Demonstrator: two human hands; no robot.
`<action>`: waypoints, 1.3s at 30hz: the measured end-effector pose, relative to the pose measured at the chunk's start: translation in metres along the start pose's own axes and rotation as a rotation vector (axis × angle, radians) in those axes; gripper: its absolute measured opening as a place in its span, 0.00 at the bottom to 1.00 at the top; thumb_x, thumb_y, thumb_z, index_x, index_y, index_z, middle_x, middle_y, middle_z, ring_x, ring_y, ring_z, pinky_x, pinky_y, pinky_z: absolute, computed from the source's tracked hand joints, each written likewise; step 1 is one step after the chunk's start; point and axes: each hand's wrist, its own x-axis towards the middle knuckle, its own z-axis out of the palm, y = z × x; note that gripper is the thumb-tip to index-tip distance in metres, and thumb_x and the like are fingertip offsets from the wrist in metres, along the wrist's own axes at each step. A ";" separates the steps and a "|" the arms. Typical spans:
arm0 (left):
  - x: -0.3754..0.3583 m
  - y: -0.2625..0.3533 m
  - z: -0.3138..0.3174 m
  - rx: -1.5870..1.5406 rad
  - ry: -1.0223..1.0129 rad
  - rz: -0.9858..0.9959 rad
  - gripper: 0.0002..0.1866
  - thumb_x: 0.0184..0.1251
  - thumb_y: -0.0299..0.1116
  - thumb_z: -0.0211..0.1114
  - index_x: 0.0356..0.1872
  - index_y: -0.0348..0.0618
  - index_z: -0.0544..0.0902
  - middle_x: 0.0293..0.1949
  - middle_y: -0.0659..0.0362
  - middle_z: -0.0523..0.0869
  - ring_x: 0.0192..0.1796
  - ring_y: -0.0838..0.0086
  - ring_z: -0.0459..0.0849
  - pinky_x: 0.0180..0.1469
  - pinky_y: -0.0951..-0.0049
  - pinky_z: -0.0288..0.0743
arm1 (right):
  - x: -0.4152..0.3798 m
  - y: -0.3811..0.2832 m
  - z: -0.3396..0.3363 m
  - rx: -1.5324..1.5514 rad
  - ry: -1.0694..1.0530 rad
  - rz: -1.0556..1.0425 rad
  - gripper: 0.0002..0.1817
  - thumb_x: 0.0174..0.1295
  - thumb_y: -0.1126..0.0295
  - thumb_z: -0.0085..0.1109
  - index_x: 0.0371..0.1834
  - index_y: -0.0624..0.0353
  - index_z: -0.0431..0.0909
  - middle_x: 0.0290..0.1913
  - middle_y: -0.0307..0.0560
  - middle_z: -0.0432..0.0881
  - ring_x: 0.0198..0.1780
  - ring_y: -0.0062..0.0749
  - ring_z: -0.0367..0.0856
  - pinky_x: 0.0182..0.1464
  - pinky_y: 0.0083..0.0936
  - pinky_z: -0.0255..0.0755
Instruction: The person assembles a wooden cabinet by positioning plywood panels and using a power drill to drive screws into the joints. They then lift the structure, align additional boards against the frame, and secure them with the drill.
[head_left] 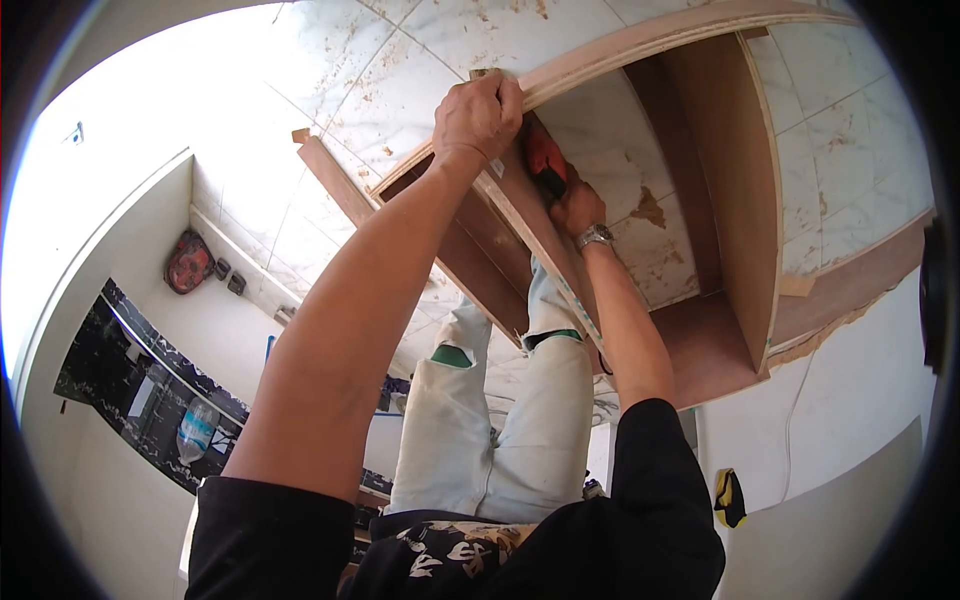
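A wooden cabinet frame with open compartments stands over the tiled floor. At a corner where its boards meet, my left hand is closed, its fingers wrapped over the board edge. Inside the frame, beside the middle panel, my right hand grips a red and black tool. The tool's front end is close to the panel, and the exact contact is hidden. A metal watch is on my right wrist.
Debris dots the tiled floor. A loose wood strip lies left of the frame. Further left are a red and black case and a plastic bottle. A yellow and black object is at the lower right.
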 end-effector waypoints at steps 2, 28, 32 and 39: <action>0.001 -0.002 0.004 -0.063 0.058 0.039 0.23 0.74 0.49 0.50 0.38 0.44 0.88 0.40 0.43 0.89 0.47 0.40 0.85 0.55 0.50 0.78 | 0.001 -0.003 -0.001 -0.019 -0.015 0.014 0.36 0.54 0.69 0.57 0.73 0.45 0.70 0.46 0.65 0.87 0.49 0.66 0.85 0.52 0.56 0.79; 0.008 -0.008 0.006 -0.034 0.074 0.059 0.21 0.74 0.46 0.48 0.45 0.50 0.88 0.43 0.44 0.90 0.50 0.41 0.86 0.57 0.49 0.78 | 0.047 -0.105 -0.048 0.128 -0.166 0.245 0.18 0.71 0.70 0.52 0.59 0.39 0.85 0.65 0.40 0.85 0.69 0.38 0.80 0.69 0.31 0.73; 0.009 -0.010 0.007 -0.046 0.072 0.083 0.21 0.74 0.47 0.49 0.45 0.50 0.89 0.42 0.44 0.90 0.49 0.41 0.87 0.56 0.49 0.79 | 0.067 -0.082 -0.011 -0.151 -0.110 0.209 0.16 0.71 0.67 0.54 0.57 0.52 0.86 0.62 0.54 0.86 0.64 0.47 0.84 0.65 0.37 0.78; 0.009 -0.010 0.010 -0.007 0.100 0.106 0.20 0.73 0.45 0.49 0.44 0.48 0.89 0.42 0.43 0.90 0.49 0.41 0.86 0.56 0.48 0.78 | 0.056 -0.068 -0.013 -0.098 -0.115 0.190 0.16 0.69 0.68 0.55 0.55 0.58 0.87 0.57 0.60 0.87 0.61 0.49 0.86 0.62 0.42 0.80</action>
